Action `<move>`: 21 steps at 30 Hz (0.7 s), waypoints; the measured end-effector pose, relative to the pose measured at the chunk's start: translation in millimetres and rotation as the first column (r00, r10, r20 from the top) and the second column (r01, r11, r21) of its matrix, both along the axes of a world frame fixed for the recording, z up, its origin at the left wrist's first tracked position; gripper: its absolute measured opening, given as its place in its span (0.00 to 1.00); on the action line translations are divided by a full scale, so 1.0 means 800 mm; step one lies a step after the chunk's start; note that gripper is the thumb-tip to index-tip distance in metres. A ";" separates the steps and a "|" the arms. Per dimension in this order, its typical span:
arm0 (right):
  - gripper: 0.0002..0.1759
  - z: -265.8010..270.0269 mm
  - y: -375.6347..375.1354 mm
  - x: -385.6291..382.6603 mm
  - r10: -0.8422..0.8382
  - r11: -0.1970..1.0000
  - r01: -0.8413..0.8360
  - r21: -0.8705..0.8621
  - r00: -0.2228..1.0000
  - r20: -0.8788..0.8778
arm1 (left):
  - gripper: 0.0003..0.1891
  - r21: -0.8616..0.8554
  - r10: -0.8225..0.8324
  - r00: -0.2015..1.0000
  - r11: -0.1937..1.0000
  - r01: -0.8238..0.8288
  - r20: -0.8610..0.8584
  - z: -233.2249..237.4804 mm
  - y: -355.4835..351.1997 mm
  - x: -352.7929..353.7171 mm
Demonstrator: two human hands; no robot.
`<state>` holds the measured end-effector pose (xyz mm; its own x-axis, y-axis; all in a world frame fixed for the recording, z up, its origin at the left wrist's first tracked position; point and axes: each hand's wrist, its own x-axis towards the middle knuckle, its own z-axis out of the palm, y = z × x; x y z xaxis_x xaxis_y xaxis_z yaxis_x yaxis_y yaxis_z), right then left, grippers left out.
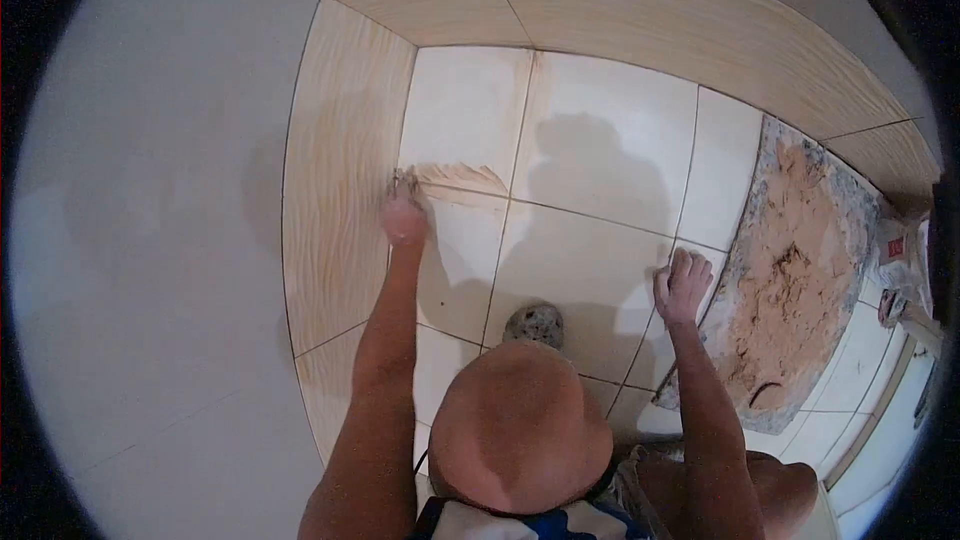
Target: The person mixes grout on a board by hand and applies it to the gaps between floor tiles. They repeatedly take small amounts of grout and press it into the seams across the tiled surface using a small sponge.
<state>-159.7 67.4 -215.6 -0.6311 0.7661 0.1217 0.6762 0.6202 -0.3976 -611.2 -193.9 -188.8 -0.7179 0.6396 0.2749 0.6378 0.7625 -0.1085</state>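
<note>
My left hand [405, 215] is closed in a fist and pressed to the joint where the cream floor tile [465, 115] meets the wood-look skirting tile [340, 180]. Something small and grey sticks out above the fist; I cannot make out what it is. A tan smear of grout [462, 177] runs right from the fist along the tile joint. My right hand [683, 283] rests on the floor with its fingers curled and nothing visible in it, right beside a speckled slab [848, 202] heaped with tan grout mix [790, 280].
A grey speckled lump [535, 323] lies on the tiles between my arms. My bent knee [520, 430] fills the lower middle. Wood-look skirting [620, 0] runs along the far wall. A white packet with red print [893, 250] lies at the right edge.
</note>
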 end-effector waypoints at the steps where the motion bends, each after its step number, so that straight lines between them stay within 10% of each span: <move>1: 0.25 -0.001 0.000 -0.004 0.004 1.000 -0.003 0.019 1.000 -0.016 | 0.14 0.002 -0.005 1.000 1.000 0.005 -0.012 0.013 -0.005 -0.005; 10: 0.25 0.002 0.000 -0.004 0.003 1.000 -0.002 -0.030 0.999 0.048 | 0.11 -0.033 0.308 0.951 0.951 -0.308 0.022 -0.021 0.029 0.004; 15: 0.24 -0.003 -0.002 -0.005 -0.020 1.000 0.020 -0.022 1.000 0.019 | 0.18 0.117 -0.006 0.877 0.991 -0.057 0.480 0.034 0.050 0.091; 19: 0.23 0.000 0.004 -0.010 -0.019 0.999 0.019 0.038 1.000 0.009 | 0.16 0.359 -0.049 0.934 0.929 -0.087 0.353 0.044 0.019 0.067; 21: 0.23 0.002 -0.002 -0.007 -0.011 1.000 0.011 0.027 1.000 0.028 | 0.14 0.183 0.274 0.898 0.919 -0.350 0.344 0.043 0.010 0.042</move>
